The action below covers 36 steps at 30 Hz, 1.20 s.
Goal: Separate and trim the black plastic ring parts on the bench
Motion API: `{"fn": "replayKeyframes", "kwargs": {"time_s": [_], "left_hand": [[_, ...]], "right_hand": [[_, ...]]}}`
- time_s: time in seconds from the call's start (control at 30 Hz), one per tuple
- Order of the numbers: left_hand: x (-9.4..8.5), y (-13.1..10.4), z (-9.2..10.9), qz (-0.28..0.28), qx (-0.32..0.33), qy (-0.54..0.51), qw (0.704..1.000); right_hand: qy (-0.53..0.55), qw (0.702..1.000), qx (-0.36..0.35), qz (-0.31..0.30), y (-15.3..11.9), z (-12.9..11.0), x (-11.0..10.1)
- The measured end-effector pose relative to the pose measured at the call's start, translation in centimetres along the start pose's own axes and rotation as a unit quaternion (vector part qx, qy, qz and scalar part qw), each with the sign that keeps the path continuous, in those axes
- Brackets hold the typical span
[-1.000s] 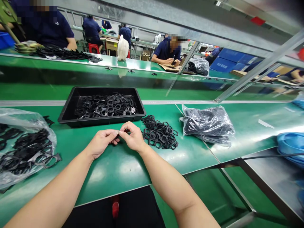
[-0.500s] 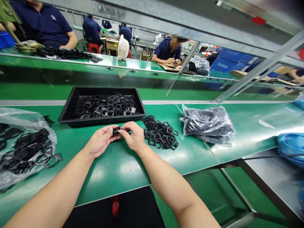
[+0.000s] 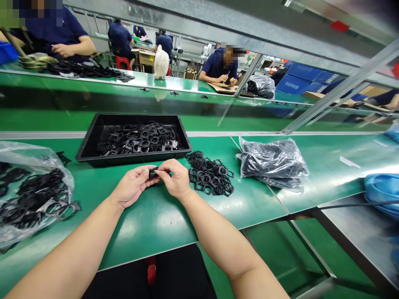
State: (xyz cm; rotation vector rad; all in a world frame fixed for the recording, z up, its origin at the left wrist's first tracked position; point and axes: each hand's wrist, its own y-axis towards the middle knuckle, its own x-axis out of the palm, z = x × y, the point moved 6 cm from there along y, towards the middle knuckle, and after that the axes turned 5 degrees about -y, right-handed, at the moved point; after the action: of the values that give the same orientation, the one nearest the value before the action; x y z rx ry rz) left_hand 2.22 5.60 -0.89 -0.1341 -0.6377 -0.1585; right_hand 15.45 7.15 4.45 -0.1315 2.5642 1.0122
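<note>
A small black part (image 3: 152,172) is held between my two hands, just in front of the black tray (image 3: 134,158). My left hand (image 3: 132,185) grips its left side with thumb and fingers. On its right side, my right hand (image 3: 175,179) pinches it, fingertips hiding much of it. Several black ring-shaped parts fill the tray. A loose pile of black ring parts (image 3: 210,174) lies right beside my right hand. At the far left, an open clear bag (image 3: 67,178) holds more black parts.
A sealed clear bag of black parts (image 3: 274,162) lies on the green table (image 3: 149,232) to the right. Blue material (image 3: 382,193) sits at the right edge. Beyond the conveyor (image 3: 199,112), people in navy shirts work; a slanted metal post (image 3: 339,89) rises at right.
My hands have barely moved and still hold the black part. Across the belt, the person at upper left has raised a hand above the dark pile.
</note>
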Motion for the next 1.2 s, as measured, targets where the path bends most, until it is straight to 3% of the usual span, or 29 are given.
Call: {"fn": "replayKeyframes", "kwargs": {"time_s": [0.17,0.33,0.57,0.73,0.8,0.9,1.03,1.13,1.2], "left_hand": [[-0.1,-0.1,0.2,0.002,0.001,0.023,1.0],[0.0,-0.2,0.5,0.007,-0.022,0.071,0.997],[0.1,-0.2,0.0,0.027,-0.067,0.083,0.994],[-0.3,0.1,0.8,0.047,0.025,0.121,0.991],[-0.7,0.2,1.2,0.078,0.058,0.147,0.984],[-1.1,0.3,1.5,0.103,0.076,0.154,0.98],[-1.1,0.3,1.3,0.095,0.074,0.166,0.979],[-1.1,0.2,1.2,0.082,0.076,0.177,0.978],[-1.0,0.2,1.2,0.077,0.08,0.187,0.976]], "right_hand": [[0.081,0.991,0.102,-0.015,-0.4,1.5,0.7],[0.241,0.941,0.232,-0.053,-1.0,3.4,2.3],[0.215,0.954,0.182,-0.106,-0.8,2.8,2.7],[0.213,0.934,0.28,-0.055,-1.1,4.1,2.3],[0.157,0.952,0.258,-0.052,-0.9,4.0,2.0],[0.038,0.989,0.143,-0.021,-0.4,2.8,1.0],[-0.018,0.999,0.026,0.007,-0.2,1.2,0.2],[-0.023,1.0,0.011,0.011,-0.1,0.9,0.0],[0.006,0.999,0.04,0.012,-0.2,1.2,0.1]]}}
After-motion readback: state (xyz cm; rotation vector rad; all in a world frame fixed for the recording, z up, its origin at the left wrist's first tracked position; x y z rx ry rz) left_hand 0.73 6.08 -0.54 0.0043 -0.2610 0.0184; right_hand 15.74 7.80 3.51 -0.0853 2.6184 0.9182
